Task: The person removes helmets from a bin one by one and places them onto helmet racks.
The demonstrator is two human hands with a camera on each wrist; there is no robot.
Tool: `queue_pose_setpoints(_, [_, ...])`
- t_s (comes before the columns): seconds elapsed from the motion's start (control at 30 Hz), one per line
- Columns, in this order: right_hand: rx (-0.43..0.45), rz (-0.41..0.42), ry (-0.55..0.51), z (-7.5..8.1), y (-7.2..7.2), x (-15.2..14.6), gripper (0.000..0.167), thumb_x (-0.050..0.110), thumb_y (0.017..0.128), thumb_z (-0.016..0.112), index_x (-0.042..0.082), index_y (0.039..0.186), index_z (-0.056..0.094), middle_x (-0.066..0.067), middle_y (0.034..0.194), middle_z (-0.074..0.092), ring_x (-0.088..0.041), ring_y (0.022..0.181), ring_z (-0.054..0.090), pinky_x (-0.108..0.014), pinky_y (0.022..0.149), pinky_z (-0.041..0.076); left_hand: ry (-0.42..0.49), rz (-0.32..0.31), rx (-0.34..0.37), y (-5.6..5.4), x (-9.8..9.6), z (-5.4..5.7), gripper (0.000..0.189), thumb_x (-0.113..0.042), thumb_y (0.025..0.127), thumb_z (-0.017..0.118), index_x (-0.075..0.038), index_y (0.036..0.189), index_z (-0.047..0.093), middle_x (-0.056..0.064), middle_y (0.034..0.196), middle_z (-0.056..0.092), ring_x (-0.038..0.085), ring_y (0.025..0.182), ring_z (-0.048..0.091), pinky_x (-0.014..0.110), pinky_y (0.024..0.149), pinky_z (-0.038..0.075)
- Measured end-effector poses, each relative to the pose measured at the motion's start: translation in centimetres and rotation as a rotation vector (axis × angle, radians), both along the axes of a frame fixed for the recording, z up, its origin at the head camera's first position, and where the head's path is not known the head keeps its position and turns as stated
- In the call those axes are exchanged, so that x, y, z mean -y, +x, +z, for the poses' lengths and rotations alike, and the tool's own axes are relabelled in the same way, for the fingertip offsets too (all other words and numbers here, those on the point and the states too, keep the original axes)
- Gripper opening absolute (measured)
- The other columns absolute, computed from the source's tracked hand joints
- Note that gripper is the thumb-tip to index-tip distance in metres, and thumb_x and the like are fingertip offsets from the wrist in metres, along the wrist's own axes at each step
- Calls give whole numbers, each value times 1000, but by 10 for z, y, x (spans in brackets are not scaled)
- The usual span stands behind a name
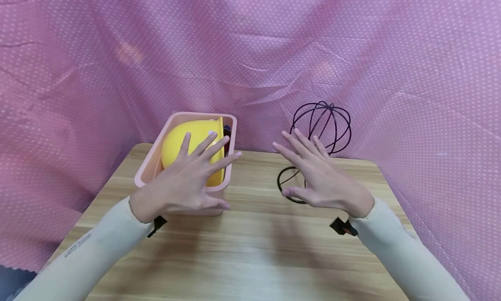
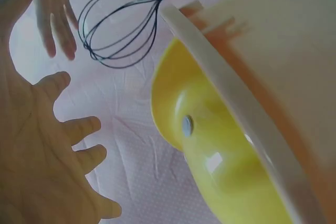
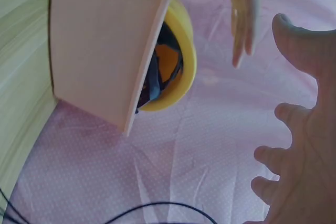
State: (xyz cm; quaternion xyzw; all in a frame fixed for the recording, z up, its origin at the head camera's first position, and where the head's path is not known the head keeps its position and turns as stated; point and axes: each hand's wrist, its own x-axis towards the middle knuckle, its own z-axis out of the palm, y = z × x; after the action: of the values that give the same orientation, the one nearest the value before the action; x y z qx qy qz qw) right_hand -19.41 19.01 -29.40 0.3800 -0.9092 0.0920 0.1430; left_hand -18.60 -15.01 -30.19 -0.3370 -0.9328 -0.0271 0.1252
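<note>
left sleeve (image 1: 90, 244): pale, entering at the lower left and slanting forward and inward to the wrist.
right sleeve (image 1: 403, 244): pale too, slanting in from the lower right.
wrist fittings (image 1: 158, 225): a small black piece on the inner side of each wrist.
left hand (image 1: 185, 181): raised, its back toward the head camera, fingers fanned and pointing away, thumb stretched inward; grip apart. it crosses in front of the pink bin (image 3: 105, 45) in the head view, and the left wrist view shows a gap between fingers and bin.
right hand (image 1: 322, 177): raised level with the other, back also to the head camera, fingers spread forward and inward, thumb pointing toward the left hand; grip apart.
desk (image 1: 250, 249): light wood grain, shadows of the arms across it.
pink bin: on the left of the desk toward the back.
yellow helmet (image 1: 199, 129): inside the bin, tipped on its side, brim to the right, rising above the rim; dark straps show in its hollow.
black wire stand (image 1: 330, 107): upright at the right rear, rounded cage over a ring base, partly behind the right hand.
dotted cloth (image 1: 258, 75): pink, hanging in folds behind everything.
</note>
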Motion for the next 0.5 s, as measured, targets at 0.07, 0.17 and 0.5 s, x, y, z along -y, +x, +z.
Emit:
queue_pose_setpoints(0.07, [5, 9, -10, -1, -4, 5, 97, 63, 88, 66, 33, 164, 14, 0, 173, 5, -29, 162, 1, -66, 126, 5, 15, 12, 10, -1, 4, -1, 104, -89, 73, 58, -50, 159, 14, -3, 173, 9, 31, 161, 4, 76, 120, 1])
queue_pose_setpoints(0.17, [20, 23, -38, -3, -10, 12, 97, 62, 88, 67, 32, 164, 14, -1, 173, 7, -28, 162, 2, -65, 127, 5, 33, 29, 17, -4, 10, -2, 105, -87, 73, 61, -48, 160, 15, 1, 173, 13, 33, 161, 6, 77, 119, 1])
queue_pose_setpoints(0.5, [66, 92, -121, -14, -31, 40, 97, 55, 89, 71, 28, 164, 15, -4, 171, 18, -28, 161, 10, -58, 128, 16, 91, 110, 22, -14, 36, -12, 107, -79, 75, 68, -38, 162, 21, 8, 172, 17, 39, 159, 13, 77, 119, -1])
